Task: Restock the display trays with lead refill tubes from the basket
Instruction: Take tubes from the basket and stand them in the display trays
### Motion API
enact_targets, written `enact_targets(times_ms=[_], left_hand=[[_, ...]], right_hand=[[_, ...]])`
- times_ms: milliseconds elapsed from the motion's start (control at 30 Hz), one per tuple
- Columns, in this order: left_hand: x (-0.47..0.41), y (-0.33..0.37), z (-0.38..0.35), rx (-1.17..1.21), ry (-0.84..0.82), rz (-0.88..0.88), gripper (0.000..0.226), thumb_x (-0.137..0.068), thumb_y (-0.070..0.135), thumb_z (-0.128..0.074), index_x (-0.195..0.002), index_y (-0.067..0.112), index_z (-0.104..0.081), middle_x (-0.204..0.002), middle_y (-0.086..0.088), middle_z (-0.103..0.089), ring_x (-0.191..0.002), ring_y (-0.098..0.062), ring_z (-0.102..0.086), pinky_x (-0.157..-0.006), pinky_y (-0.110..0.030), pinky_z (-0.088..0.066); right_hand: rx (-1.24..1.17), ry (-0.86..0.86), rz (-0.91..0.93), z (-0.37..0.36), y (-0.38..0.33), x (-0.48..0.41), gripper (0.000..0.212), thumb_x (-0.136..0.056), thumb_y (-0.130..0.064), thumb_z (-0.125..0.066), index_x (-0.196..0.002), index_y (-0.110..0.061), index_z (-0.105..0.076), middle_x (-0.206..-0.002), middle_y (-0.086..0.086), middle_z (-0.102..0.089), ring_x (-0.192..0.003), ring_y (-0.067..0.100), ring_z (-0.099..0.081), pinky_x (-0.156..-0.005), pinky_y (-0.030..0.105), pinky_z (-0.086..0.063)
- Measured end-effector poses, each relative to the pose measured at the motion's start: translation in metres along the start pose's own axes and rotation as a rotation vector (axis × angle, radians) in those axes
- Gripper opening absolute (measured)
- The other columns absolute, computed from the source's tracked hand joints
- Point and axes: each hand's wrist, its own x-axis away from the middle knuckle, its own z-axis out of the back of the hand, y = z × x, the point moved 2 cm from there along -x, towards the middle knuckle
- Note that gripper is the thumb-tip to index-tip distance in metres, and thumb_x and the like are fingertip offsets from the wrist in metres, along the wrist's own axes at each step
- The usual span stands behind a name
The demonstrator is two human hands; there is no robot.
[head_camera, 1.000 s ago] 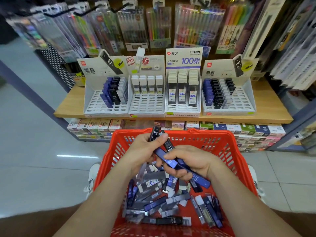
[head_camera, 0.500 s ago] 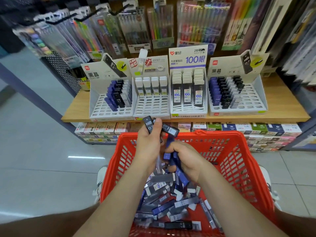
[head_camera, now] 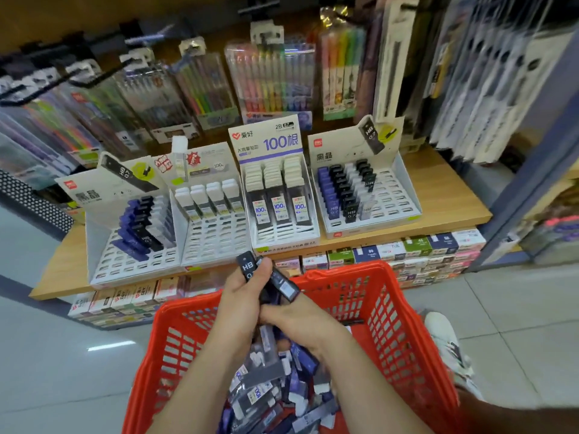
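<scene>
Fingers (head_camera: 264, 270) of our left hand (head_camera: 239, 291) clamp a bunch of black HB 0.7 lead refill tubes (head_camera: 248, 267) above the red basket's (head_camera: 344, 271) far rim. Our right hand (head_camera: 297, 321) curls just beneath; we cannot tell whether it grips. Loose tubes (head_camera: 263, 389) fill the basket. 4 display trays (head_camera: 398, 202) stand on the wooden shelf (head_camera: 445, 195) beyond.

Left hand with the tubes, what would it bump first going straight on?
Probably the front lip of the 100 tray, though depth is unclear. The left hand grips black HB tubes aimed there.
</scene>
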Motion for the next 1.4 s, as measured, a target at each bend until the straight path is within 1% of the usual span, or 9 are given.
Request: enact_targets(times_ms=[133, 233, 367, 500, 633, 767, 900, 1133, 1400], left_hand=[[-0.008, 0.012, -0.013, 0.094, -0.016, 0.069, 0.034, -0.094, 0.032, -0.054, -0.093, 0.0, -0.066, -0.084, -0.016, -0.071, -0.058, -0.024, -0.065, -0.045, -0.029, -0.049], [-0.02, 0.032, -0.015, 0.177, 0.027, -0.022, 0.029, -0.094, 0.031, -0.054, -0.096, 0.002, -0.054, -0.079, -0.015, -0.064, -0.063, -0.022, -0.058, -0.068, -0.039, -0.048], [-0.025, 0.05, -0.021, 0.003, -0.002, -0.093, 0.028, -0.094, 0.034, -0.053, -0.081, 0.011, -0.045, -0.055, 0.001, -0.05, -0.049, -0.014, -0.043, -0.06, -0.035, -0.033], [-0.022, 0.056, -0.041, -0.246, -0.112, -0.162, 0.032, -0.097, 0.037, -0.047, -0.071, 0.022, -0.056, -0.053, 0.004, -0.053, -0.059, -0.023, -0.049, -0.062, -0.038, -0.037], [-0.02, 0.061, -0.059, -0.38, -0.133, -0.212, 0.033, -0.098, 0.04, -0.044, -0.09, 0.012, -0.058, -0.065, -0.002, -0.06, -0.055, -0.014, -0.054, -0.058, -0.033, -0.045], [-0.029, 0.067, -0.078, -0.183, -0.131, -0.158, 0.034, -0.102, 0.039, -0.034, -0.099, 0.02, -0.062, -0.055, 0.004, -0.051, -0.062, -0.018, -0.059, -0.055, -0.031, -0.046], [-0.037, 0.07, -0.102, 0.078, -0.203, -0.007, 0.039, -0.1, 0.046, -0.034, -0.105, 0.019, -0.062, -0.08, -0.016, -0.063, -0.068, -0.03, -0.061, -0.048, -0.033, -0.041], [-0.041, 0.062, -0.143, -0.014, -0.338, -0.049, 0.031, -0.093, 0.051, -0.039, -0.107, 0.035, -0.062, -0.079, 0.001, -0.06, -0.048, -0.021, -0.043, -0.035, -0.021, -0.033], [-0.06, 0.092, -0.142, -0.552, -0.287, -0.281, 0.013, -0.08, 0.006, -0.073, -0.088, 0.017, -0.073, -0.077, -0.013, -0.069, -0.068, -0.025, -0.068, -0.071, -0.035, -0.058]], right_hand=[[0.008, 0.005, -0.013, 0.02, 0.001, -0.007, 0.01, -0.07, -0.015, -0.055, -0.076, -0.013, -0.063, -0.065, 0.009, -0.061, -0.058, 0.022, -0.058, -0.064, 0.036, -0.047], [-0.349, 0.011, -0.059, 0.036, 0.004, -0.013, 0.012, -0.064, -0.009, -0.057, -0.073, -0.015, -0.053, -0.06, 0.002, -0.049, -0.045, 0.016, -0.044, -0.045, 0.024, -0.037], [-0.726, -0.029, 0.018, 0.056, -0.007, -0.016, 0.024, -0.081, -0.028, -0.068, -0.077, -0.013, -0.048, -0.063, 0.002, -0.045, -0.037, 0.011, -0.037, -0.035, 0.017, -0.028], [-0.488, 0.06, 0.157, 0.066, -0.039, -0.006, 0.037, -0.077, -0.046, -0.067, -0.089, -0.011, -0.059, -0.068, 0.008, -0.056, -0.04, 0.014, -0.039, -0.038, 0.02, -0.031], [-0.246, 0.178, 0.256, 0.078, -0.055, 0.002, 0.021, -0.083, -0.026, -0.072, -0.088, -0.009, -0.062, -0.073, 0.012, -0.061, -0.041, 0.018, -0.043, -0.043, 0.022, -0.039], [-0.35, 0.26, 0.298, 0.087, -0.054, 0.008, 0.015, -0.091, -0.011, -0.066, -0.077, -0.013, -0.071, -0.064, 0.011, -0.061, -0.043, 0.018, -0.045, -0.045, 0.025, -0.039], [-0.429, 0.32, 0.324, 0.092, -0.057, 0.008, 0.005, -0.091, -0.012, -0.067, -0.095, -0.01, -0.063, -0.065, 0.01, -0.058, -0.047, 0.017, -0.048, -0.046, 0.024, -0.041], [-0.498, 0.466, 0.359, 0.109, -0.06, 0.013, 0.018, -0.09, -0.016, -0.068, -0.072, -0.017, -0.069, -0.059, 0.008, -0.055, -0.048, 0.018, -0.05, -0.05, 0.028, -0.044], [-0.59, 0.707, 0.274, 0.142, -0.056, 0.025, 0.027, -0.092, -0.023, -0.065, -0.071, -0.01, -0.054, -0.05, -0.001, -0.053, -0.041, 0.016, -0.049, -0.04, 0.025, -0.042]])
